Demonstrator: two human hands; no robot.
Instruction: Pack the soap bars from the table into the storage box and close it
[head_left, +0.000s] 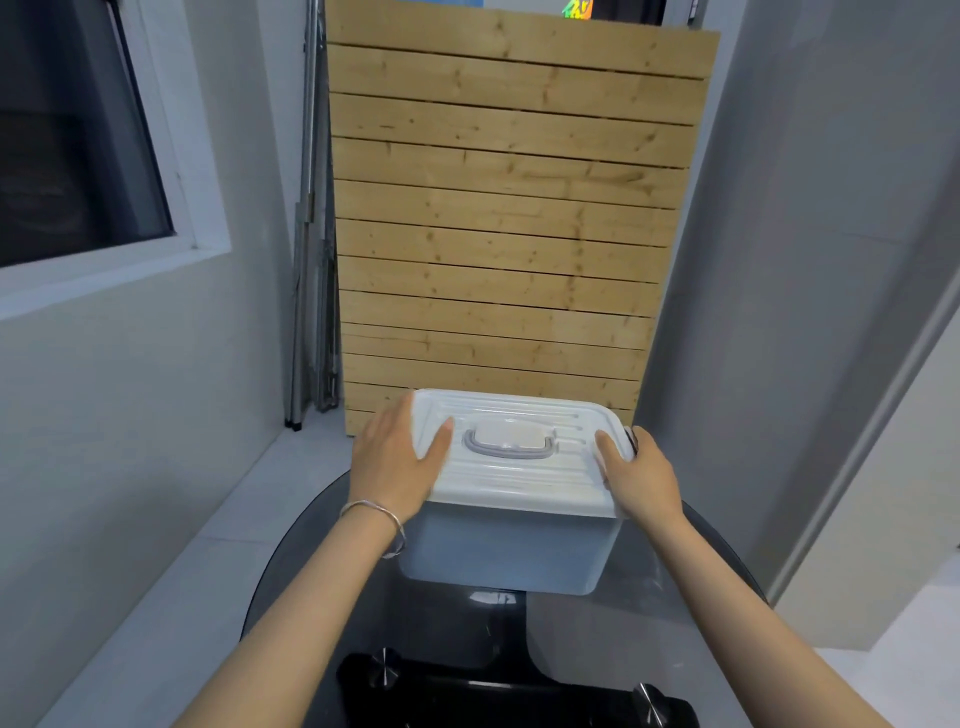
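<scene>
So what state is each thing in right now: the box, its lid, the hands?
storage box: stands on the glass table
lid: sits on the box, latching unclear
handle: folded flat on lid
left hand: grips lid's left end
right hand: grips lid's right end
soap bars: none in view

Round table (649, 613), dark see-thru glass top. One white plastic box (509, 551) stands directly on it, upright, toward the far edge, approx centred btwn left & right edges. Lid (519, 480) sits on the box, w/ grey handle (506, 453) lying flat on top. Thru the glass near the front edge: black base (467, 691) w/ two metal studs (384, 667).
</scene>
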